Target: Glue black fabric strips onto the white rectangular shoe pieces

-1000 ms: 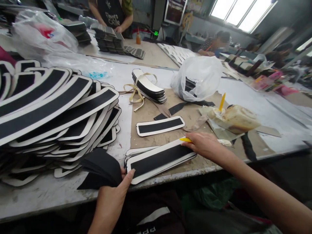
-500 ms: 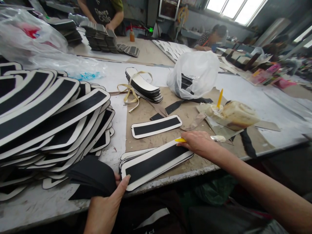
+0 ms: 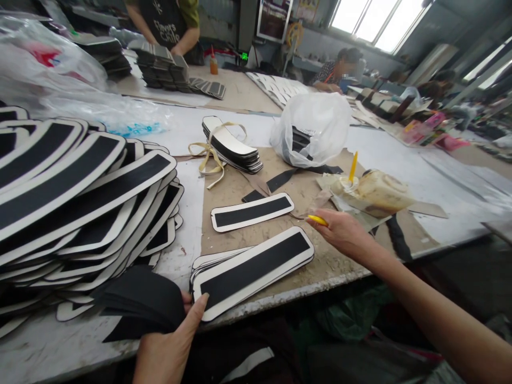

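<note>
My left hand (image 3: pixel 170 336) is closed around a fanned bunch of black strips (image 3: pixel 140 298). Its thumb presses the near left corner of the top black panel with a white border (image 3: pixel 256 272), which lies on a small stack of similar pieces at the table edge. My right hand (image 3: pixel 344 232) grips a yellow stick (image 3: pixel 318 220), its tip pointing left, just beyond the stack's right end and apart from it. Behind the stack lies a shorter bordered panel (image 3: pixel 253 212). A glue-smeared container (image 3: pixel 380 189) stands beyond my right hand, with another yellow stick (image 3: pixel 353 166) upright beside it.
A large heap of bordered panels (image 3: pixel 92 197) fills the left. Farther back are a tied bundle of panels (image 3: pixel 232 146), a white plastic bag (image 3: pixel 312 128) and dark scraps (image 3: pixel 282 180). A co-worker (image 3: pixel 172 26) handles stacked pieces across the table; another person (image 3: pixel 340 69) sits farther right.
My right hand has moved right with the yellow stick, off the top panel's far end, which is now uncovered. My left hand keeps its hold; the view has shifted slightly.
</note>
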Tool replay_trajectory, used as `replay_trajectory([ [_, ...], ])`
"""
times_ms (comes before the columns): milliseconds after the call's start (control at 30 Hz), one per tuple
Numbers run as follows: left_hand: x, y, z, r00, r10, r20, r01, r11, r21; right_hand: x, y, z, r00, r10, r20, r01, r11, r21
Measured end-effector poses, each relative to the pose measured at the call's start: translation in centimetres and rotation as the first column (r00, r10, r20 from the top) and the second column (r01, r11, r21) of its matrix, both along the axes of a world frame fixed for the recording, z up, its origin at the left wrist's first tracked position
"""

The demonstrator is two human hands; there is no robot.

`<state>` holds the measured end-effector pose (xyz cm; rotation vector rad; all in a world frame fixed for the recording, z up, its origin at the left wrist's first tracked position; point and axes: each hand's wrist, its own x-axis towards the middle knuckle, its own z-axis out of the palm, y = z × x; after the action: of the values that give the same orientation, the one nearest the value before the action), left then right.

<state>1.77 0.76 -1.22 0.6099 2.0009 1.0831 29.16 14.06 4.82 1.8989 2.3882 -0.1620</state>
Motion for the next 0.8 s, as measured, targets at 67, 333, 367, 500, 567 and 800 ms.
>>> replay_trajectory([
  [67, 0.1, 0.0, 0.2, 1.000, 0.015, 0.004, -0.015, 1.000, -0.014, 0.3, -0.5, -0.4, 0.994, 0.034, -0.107, -0.037, 0.999, -0.025],
  [333, -1.5, -0.4, -0.8, 0.995, -0.084, -0.053, 0.088, 0.992, 0.085, -0.7, -2.1, -0.7, 0.918, 0.036, -0.394, -0.024, 0.999, 0.035],
  [367, -1.6, -0.5, -0.9, 0.994, -0.090, -0.056, 0.095, 0.991, 0.093, -0.7, -2.3, -0.7, 0.912, 0.022, -0.410, -0.005, 0.999, 0.044],
  [500, -1.5, -0.7, -0.5, 0.997, -0.075, 0.020, 0.072, 0.991, 0.114, -0.8, -3.2, -1.1, 0.930, -0.013, -0.367, 0.043, 0.996, 0.076],
  [567, -1.4, -0.8, -0.2, 0.997, -0.063, 0.050, 0.054, 0.983, 0.176, -1.0, -3.6, -1.4, 0.952, 0.029, -0.304, 0.021, 0.987, 0.162],
  [800, -1.2, -1.5, -0.7, 0.992, -0.033, 0.123, -0.003, 0.959, 0.285, -1.9, -4.7, 0.2, 0.975, -0.023, -0.221, 0.071, 0.975, 0.213],
])
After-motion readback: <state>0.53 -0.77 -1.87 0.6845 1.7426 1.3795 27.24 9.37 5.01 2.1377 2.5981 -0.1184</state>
